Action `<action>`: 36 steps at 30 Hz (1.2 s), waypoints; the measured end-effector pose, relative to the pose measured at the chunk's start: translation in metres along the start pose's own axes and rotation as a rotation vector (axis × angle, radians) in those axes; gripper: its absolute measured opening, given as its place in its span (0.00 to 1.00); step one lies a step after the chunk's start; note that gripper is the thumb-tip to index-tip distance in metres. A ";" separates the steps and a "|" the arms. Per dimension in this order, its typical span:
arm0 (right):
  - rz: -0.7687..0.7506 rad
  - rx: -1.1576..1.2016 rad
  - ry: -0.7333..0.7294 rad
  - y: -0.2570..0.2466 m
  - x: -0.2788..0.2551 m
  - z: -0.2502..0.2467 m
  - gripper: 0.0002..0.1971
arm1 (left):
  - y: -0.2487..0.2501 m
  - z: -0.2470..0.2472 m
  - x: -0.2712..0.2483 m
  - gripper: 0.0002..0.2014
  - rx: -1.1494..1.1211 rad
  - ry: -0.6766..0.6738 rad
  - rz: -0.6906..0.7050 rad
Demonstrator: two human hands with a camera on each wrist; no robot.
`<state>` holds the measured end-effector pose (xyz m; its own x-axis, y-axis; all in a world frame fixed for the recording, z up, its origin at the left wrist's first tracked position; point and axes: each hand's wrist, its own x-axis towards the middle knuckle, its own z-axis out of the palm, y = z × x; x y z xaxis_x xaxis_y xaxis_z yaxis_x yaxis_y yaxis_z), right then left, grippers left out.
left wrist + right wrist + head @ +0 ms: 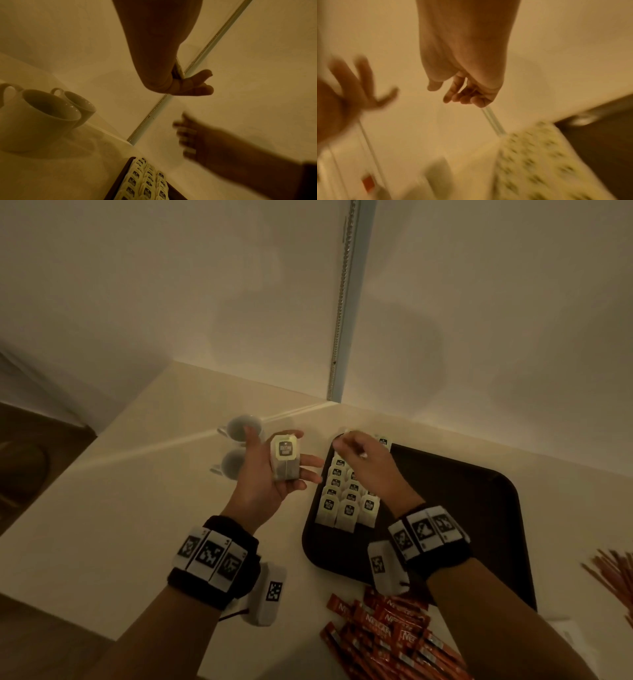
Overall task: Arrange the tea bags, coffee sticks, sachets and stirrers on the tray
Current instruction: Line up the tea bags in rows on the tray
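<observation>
Head view: left hand (pixel 270 474) holds a small stack of tea bags (pixel 286 462) on its upturned palm, thumb over it, beside the tray (pixel 479 508). Right hand (pixel 363 463) hovers over rowed tea bags (pixel 346 498), fingers loosely curled, its grip empty.

Head camera looks down over tray (pixel 445 474); wrist cameras close along fingers (both share tray corner).

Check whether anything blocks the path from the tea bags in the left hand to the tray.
Only the right hand, hovering over the tea-bag rows. The gap from the held tea bags to the tray is otherwise open.
</observation>
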<state>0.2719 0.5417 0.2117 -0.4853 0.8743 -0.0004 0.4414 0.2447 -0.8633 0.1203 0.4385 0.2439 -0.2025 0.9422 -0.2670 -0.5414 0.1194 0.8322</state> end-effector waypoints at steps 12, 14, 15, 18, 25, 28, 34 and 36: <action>-0.454 -0.119 -0.086 -0.148 0.023 -0.068 0.04 | 0.039 0.044 0.003 0.14 0.176 -0.096 0.365; -0.504 -0.172 -0.084 -0.167 0.020 -0.079 0.05 | 0.042 0.048 0.001 0.12 0.158 -0.123 0.390; -0.521 -0.204 -0.094 -0.175 0.018 -0.083 0.06 | 0.043 0.051 0.001 0.11 0.147 -0.145 0.391; -0.558 -0.284 -0.122 -0.191 0.015 -0.089 0.06 | 0.045 0.059 -0.001 0.10 0.112 -0.192 0.406; -0.586 -0.349 -0.122 -0.198 0.008 -0.094 0.06 | 0.050 0.066 -0.006 0.07 0.093 -0.161 0.454; -0.584 -0.323 -0.119 -0.197 0.006 -0.095 0.05 | 0.052 0.064 -0.006 0.08 0.128 -0.162 0.468; -0.540 -0.250 -0.126 -0.189 0.003 -0.095 0.05 | 0.054 0.063 -0.009 0.07 0.209 -0.153 0.481; -0.525 -0.234 -0.130 -0.185 0.002 -0.094 0.05 | 0.054 0.063 -0.011 0.08 0.208 -0.144 0.471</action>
<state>0.2597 0.5375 0.4192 -0.7662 0.5558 0.3226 0.2642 0.7301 -0.6303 0.1451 0.4549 0.3224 -0.2628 0.9403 0.2162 -0.2422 -0.2812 0.9286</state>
